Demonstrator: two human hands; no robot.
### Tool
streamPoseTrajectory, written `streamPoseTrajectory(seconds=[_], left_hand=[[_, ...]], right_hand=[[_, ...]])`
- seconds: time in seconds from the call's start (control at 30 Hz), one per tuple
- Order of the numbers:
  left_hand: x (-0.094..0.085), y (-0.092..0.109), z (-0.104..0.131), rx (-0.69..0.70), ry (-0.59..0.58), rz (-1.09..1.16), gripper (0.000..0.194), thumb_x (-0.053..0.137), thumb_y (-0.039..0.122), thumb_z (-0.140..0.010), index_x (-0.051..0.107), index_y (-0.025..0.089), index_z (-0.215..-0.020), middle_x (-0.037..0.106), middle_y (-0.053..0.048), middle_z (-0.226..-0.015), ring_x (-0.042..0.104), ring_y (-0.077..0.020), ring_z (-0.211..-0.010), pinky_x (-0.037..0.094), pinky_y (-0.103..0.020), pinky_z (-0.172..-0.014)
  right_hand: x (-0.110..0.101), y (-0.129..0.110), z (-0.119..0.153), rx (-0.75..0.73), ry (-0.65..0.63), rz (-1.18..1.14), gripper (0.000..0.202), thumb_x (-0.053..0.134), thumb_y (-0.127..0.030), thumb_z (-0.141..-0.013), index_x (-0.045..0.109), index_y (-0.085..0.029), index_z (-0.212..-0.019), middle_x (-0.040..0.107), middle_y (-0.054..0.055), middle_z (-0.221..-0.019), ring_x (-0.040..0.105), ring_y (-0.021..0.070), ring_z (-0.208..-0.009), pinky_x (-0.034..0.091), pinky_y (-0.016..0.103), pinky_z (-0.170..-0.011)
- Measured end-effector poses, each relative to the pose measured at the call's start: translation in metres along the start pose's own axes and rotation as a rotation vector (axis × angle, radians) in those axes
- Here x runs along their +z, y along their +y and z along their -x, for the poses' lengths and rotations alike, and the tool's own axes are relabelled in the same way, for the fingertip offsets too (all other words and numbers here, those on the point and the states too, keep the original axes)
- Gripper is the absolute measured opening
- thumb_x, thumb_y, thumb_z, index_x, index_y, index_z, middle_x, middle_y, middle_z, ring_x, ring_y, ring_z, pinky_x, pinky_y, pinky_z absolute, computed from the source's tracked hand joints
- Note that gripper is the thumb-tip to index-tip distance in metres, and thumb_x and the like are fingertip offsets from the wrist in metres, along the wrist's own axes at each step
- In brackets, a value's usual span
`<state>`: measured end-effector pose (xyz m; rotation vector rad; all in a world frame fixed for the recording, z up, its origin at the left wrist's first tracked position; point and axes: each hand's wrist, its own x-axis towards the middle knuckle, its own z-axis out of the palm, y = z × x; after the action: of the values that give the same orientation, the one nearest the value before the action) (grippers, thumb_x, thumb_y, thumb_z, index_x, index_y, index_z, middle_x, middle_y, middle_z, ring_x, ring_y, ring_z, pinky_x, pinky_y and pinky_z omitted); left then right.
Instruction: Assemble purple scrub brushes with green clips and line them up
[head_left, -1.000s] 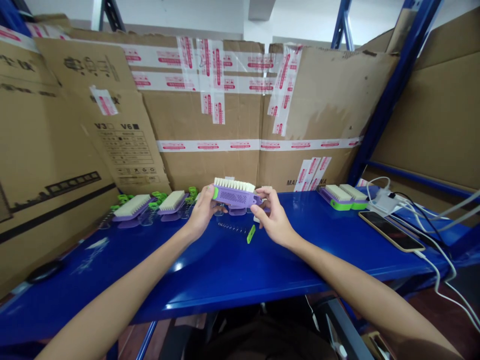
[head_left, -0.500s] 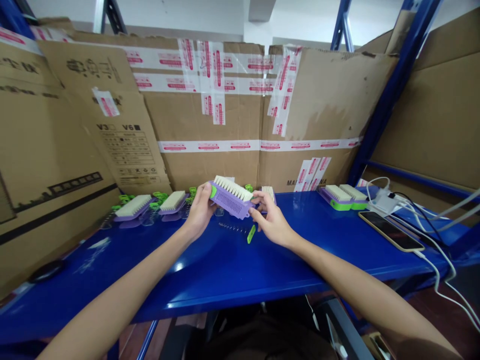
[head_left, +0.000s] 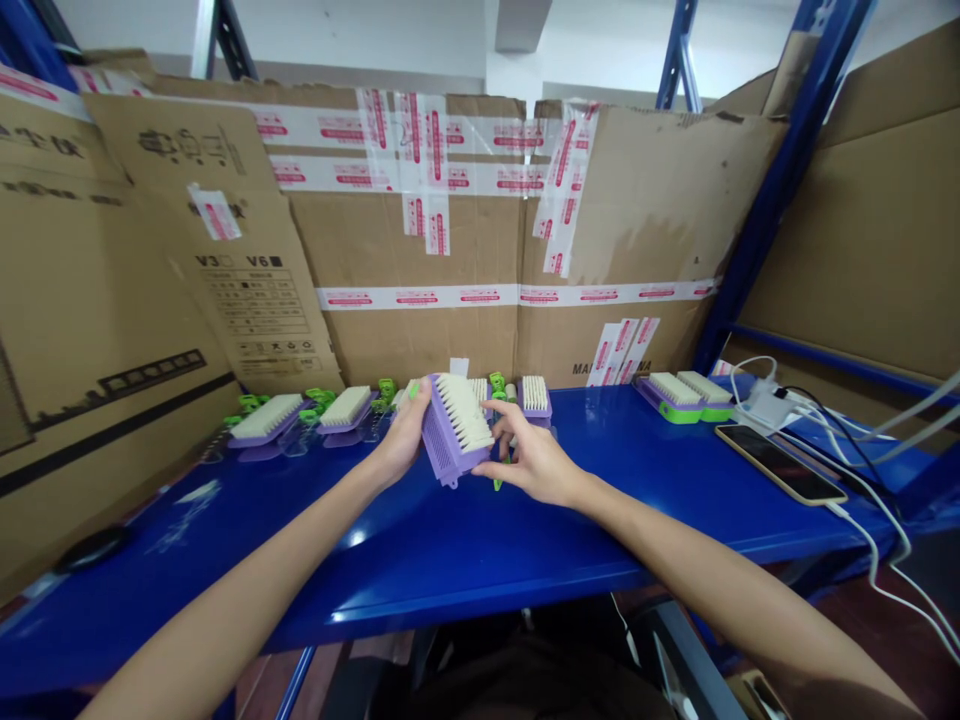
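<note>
A purple brush (head_left: pixel 444 440) with cream bristles is held up over the blue table, tilted with its near end low. My left hand (head_left: pixel 403 435) grips its left end, where a bit of green shows by the thumb. At the bristle side, my right hand (head_left: pixel 531 455) has thumb and fingers curved around the right edge, apart from each other; the fingertips are at the brush. Below the right fingers, a small green piece (head_left: pixel 497 483) lies on the table, mostly hidden.
Along the back of the blue table (head_left: pixel 450 560) sit brushes (head_left: pixel 346 405) and green parts (head_left: pixel 319 400). Two green-edged brushes (head_left: pixel 679 400), a phone (head_left: pixel 780 463) and white cables lie right. Cardboard (head_left: pixel 405 350) stands behind; a black object (head_left: pixel 94 543) lies left.
The brush has turned, its right end swinging down and toward me, with its bristles now facing more to the right. My right hand has shifted slightly left, and its fingers now cover most of the green piece.
</note>
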<state>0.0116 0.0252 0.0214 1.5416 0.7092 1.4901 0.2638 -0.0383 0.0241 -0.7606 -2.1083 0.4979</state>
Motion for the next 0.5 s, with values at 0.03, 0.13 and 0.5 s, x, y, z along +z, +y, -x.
streamPoseTrajectory(seconds=[0.03,0.13,0.5], left_hand=[[0.000,-0.001,0.002,-0.062,-0.023,0.011,0.076,0.063,0.091,-0.099,0.076,0.022,-0.129,0.083,-0.016,-0.114,0.083,-0.0395,-0.105,0.070,-0.055,-0.088],[0.002,0.000,0.007,-0.194,-0.115,0.051,0.081,0.070,0.092,-0.093,0.074,0.023,-0.134,0.083,-0.018,-0.117,0.083,-0.0426,-0.109,0.071,-0.057,-0.089],[0.011,0.030,0.022,-0.267,-0.304,0.101,0.099,0.085,0.080,-0.089,0.052,0.032,-0.169,0.071,-0.016,-0.155,0.069,-0.0453,-0.143,0.054,-0.067,-0.125]], right_hand=[[0.000,-0.001,0.001,-0.007,-0.010,0.015,0.086,0.090,-0.055,-0.097,0.044,-0.033,-0.167,0.072,0.005,-0.116,0.074,0.0231,-0.085,0.070,0.045,-0.078],[-0.001,-0.002,0.002,-0.032,-0.027,0.075,0.092,0.089,-0.059,-0.096,0.042,-0.035,-0.172,0.072,0.005,-0.114,0.075,0.0248,-0.085,0.071,0.048,-0.080],[0.001,0.006,0.003,-0.182,0.047,0.316,0.103,0.089,-0.065,-0.095,0.033,-0.032,-0.175,0.078,0.008,-0.117,0.082,0.0286,-0.089,0.072,0.045,-0.079]])
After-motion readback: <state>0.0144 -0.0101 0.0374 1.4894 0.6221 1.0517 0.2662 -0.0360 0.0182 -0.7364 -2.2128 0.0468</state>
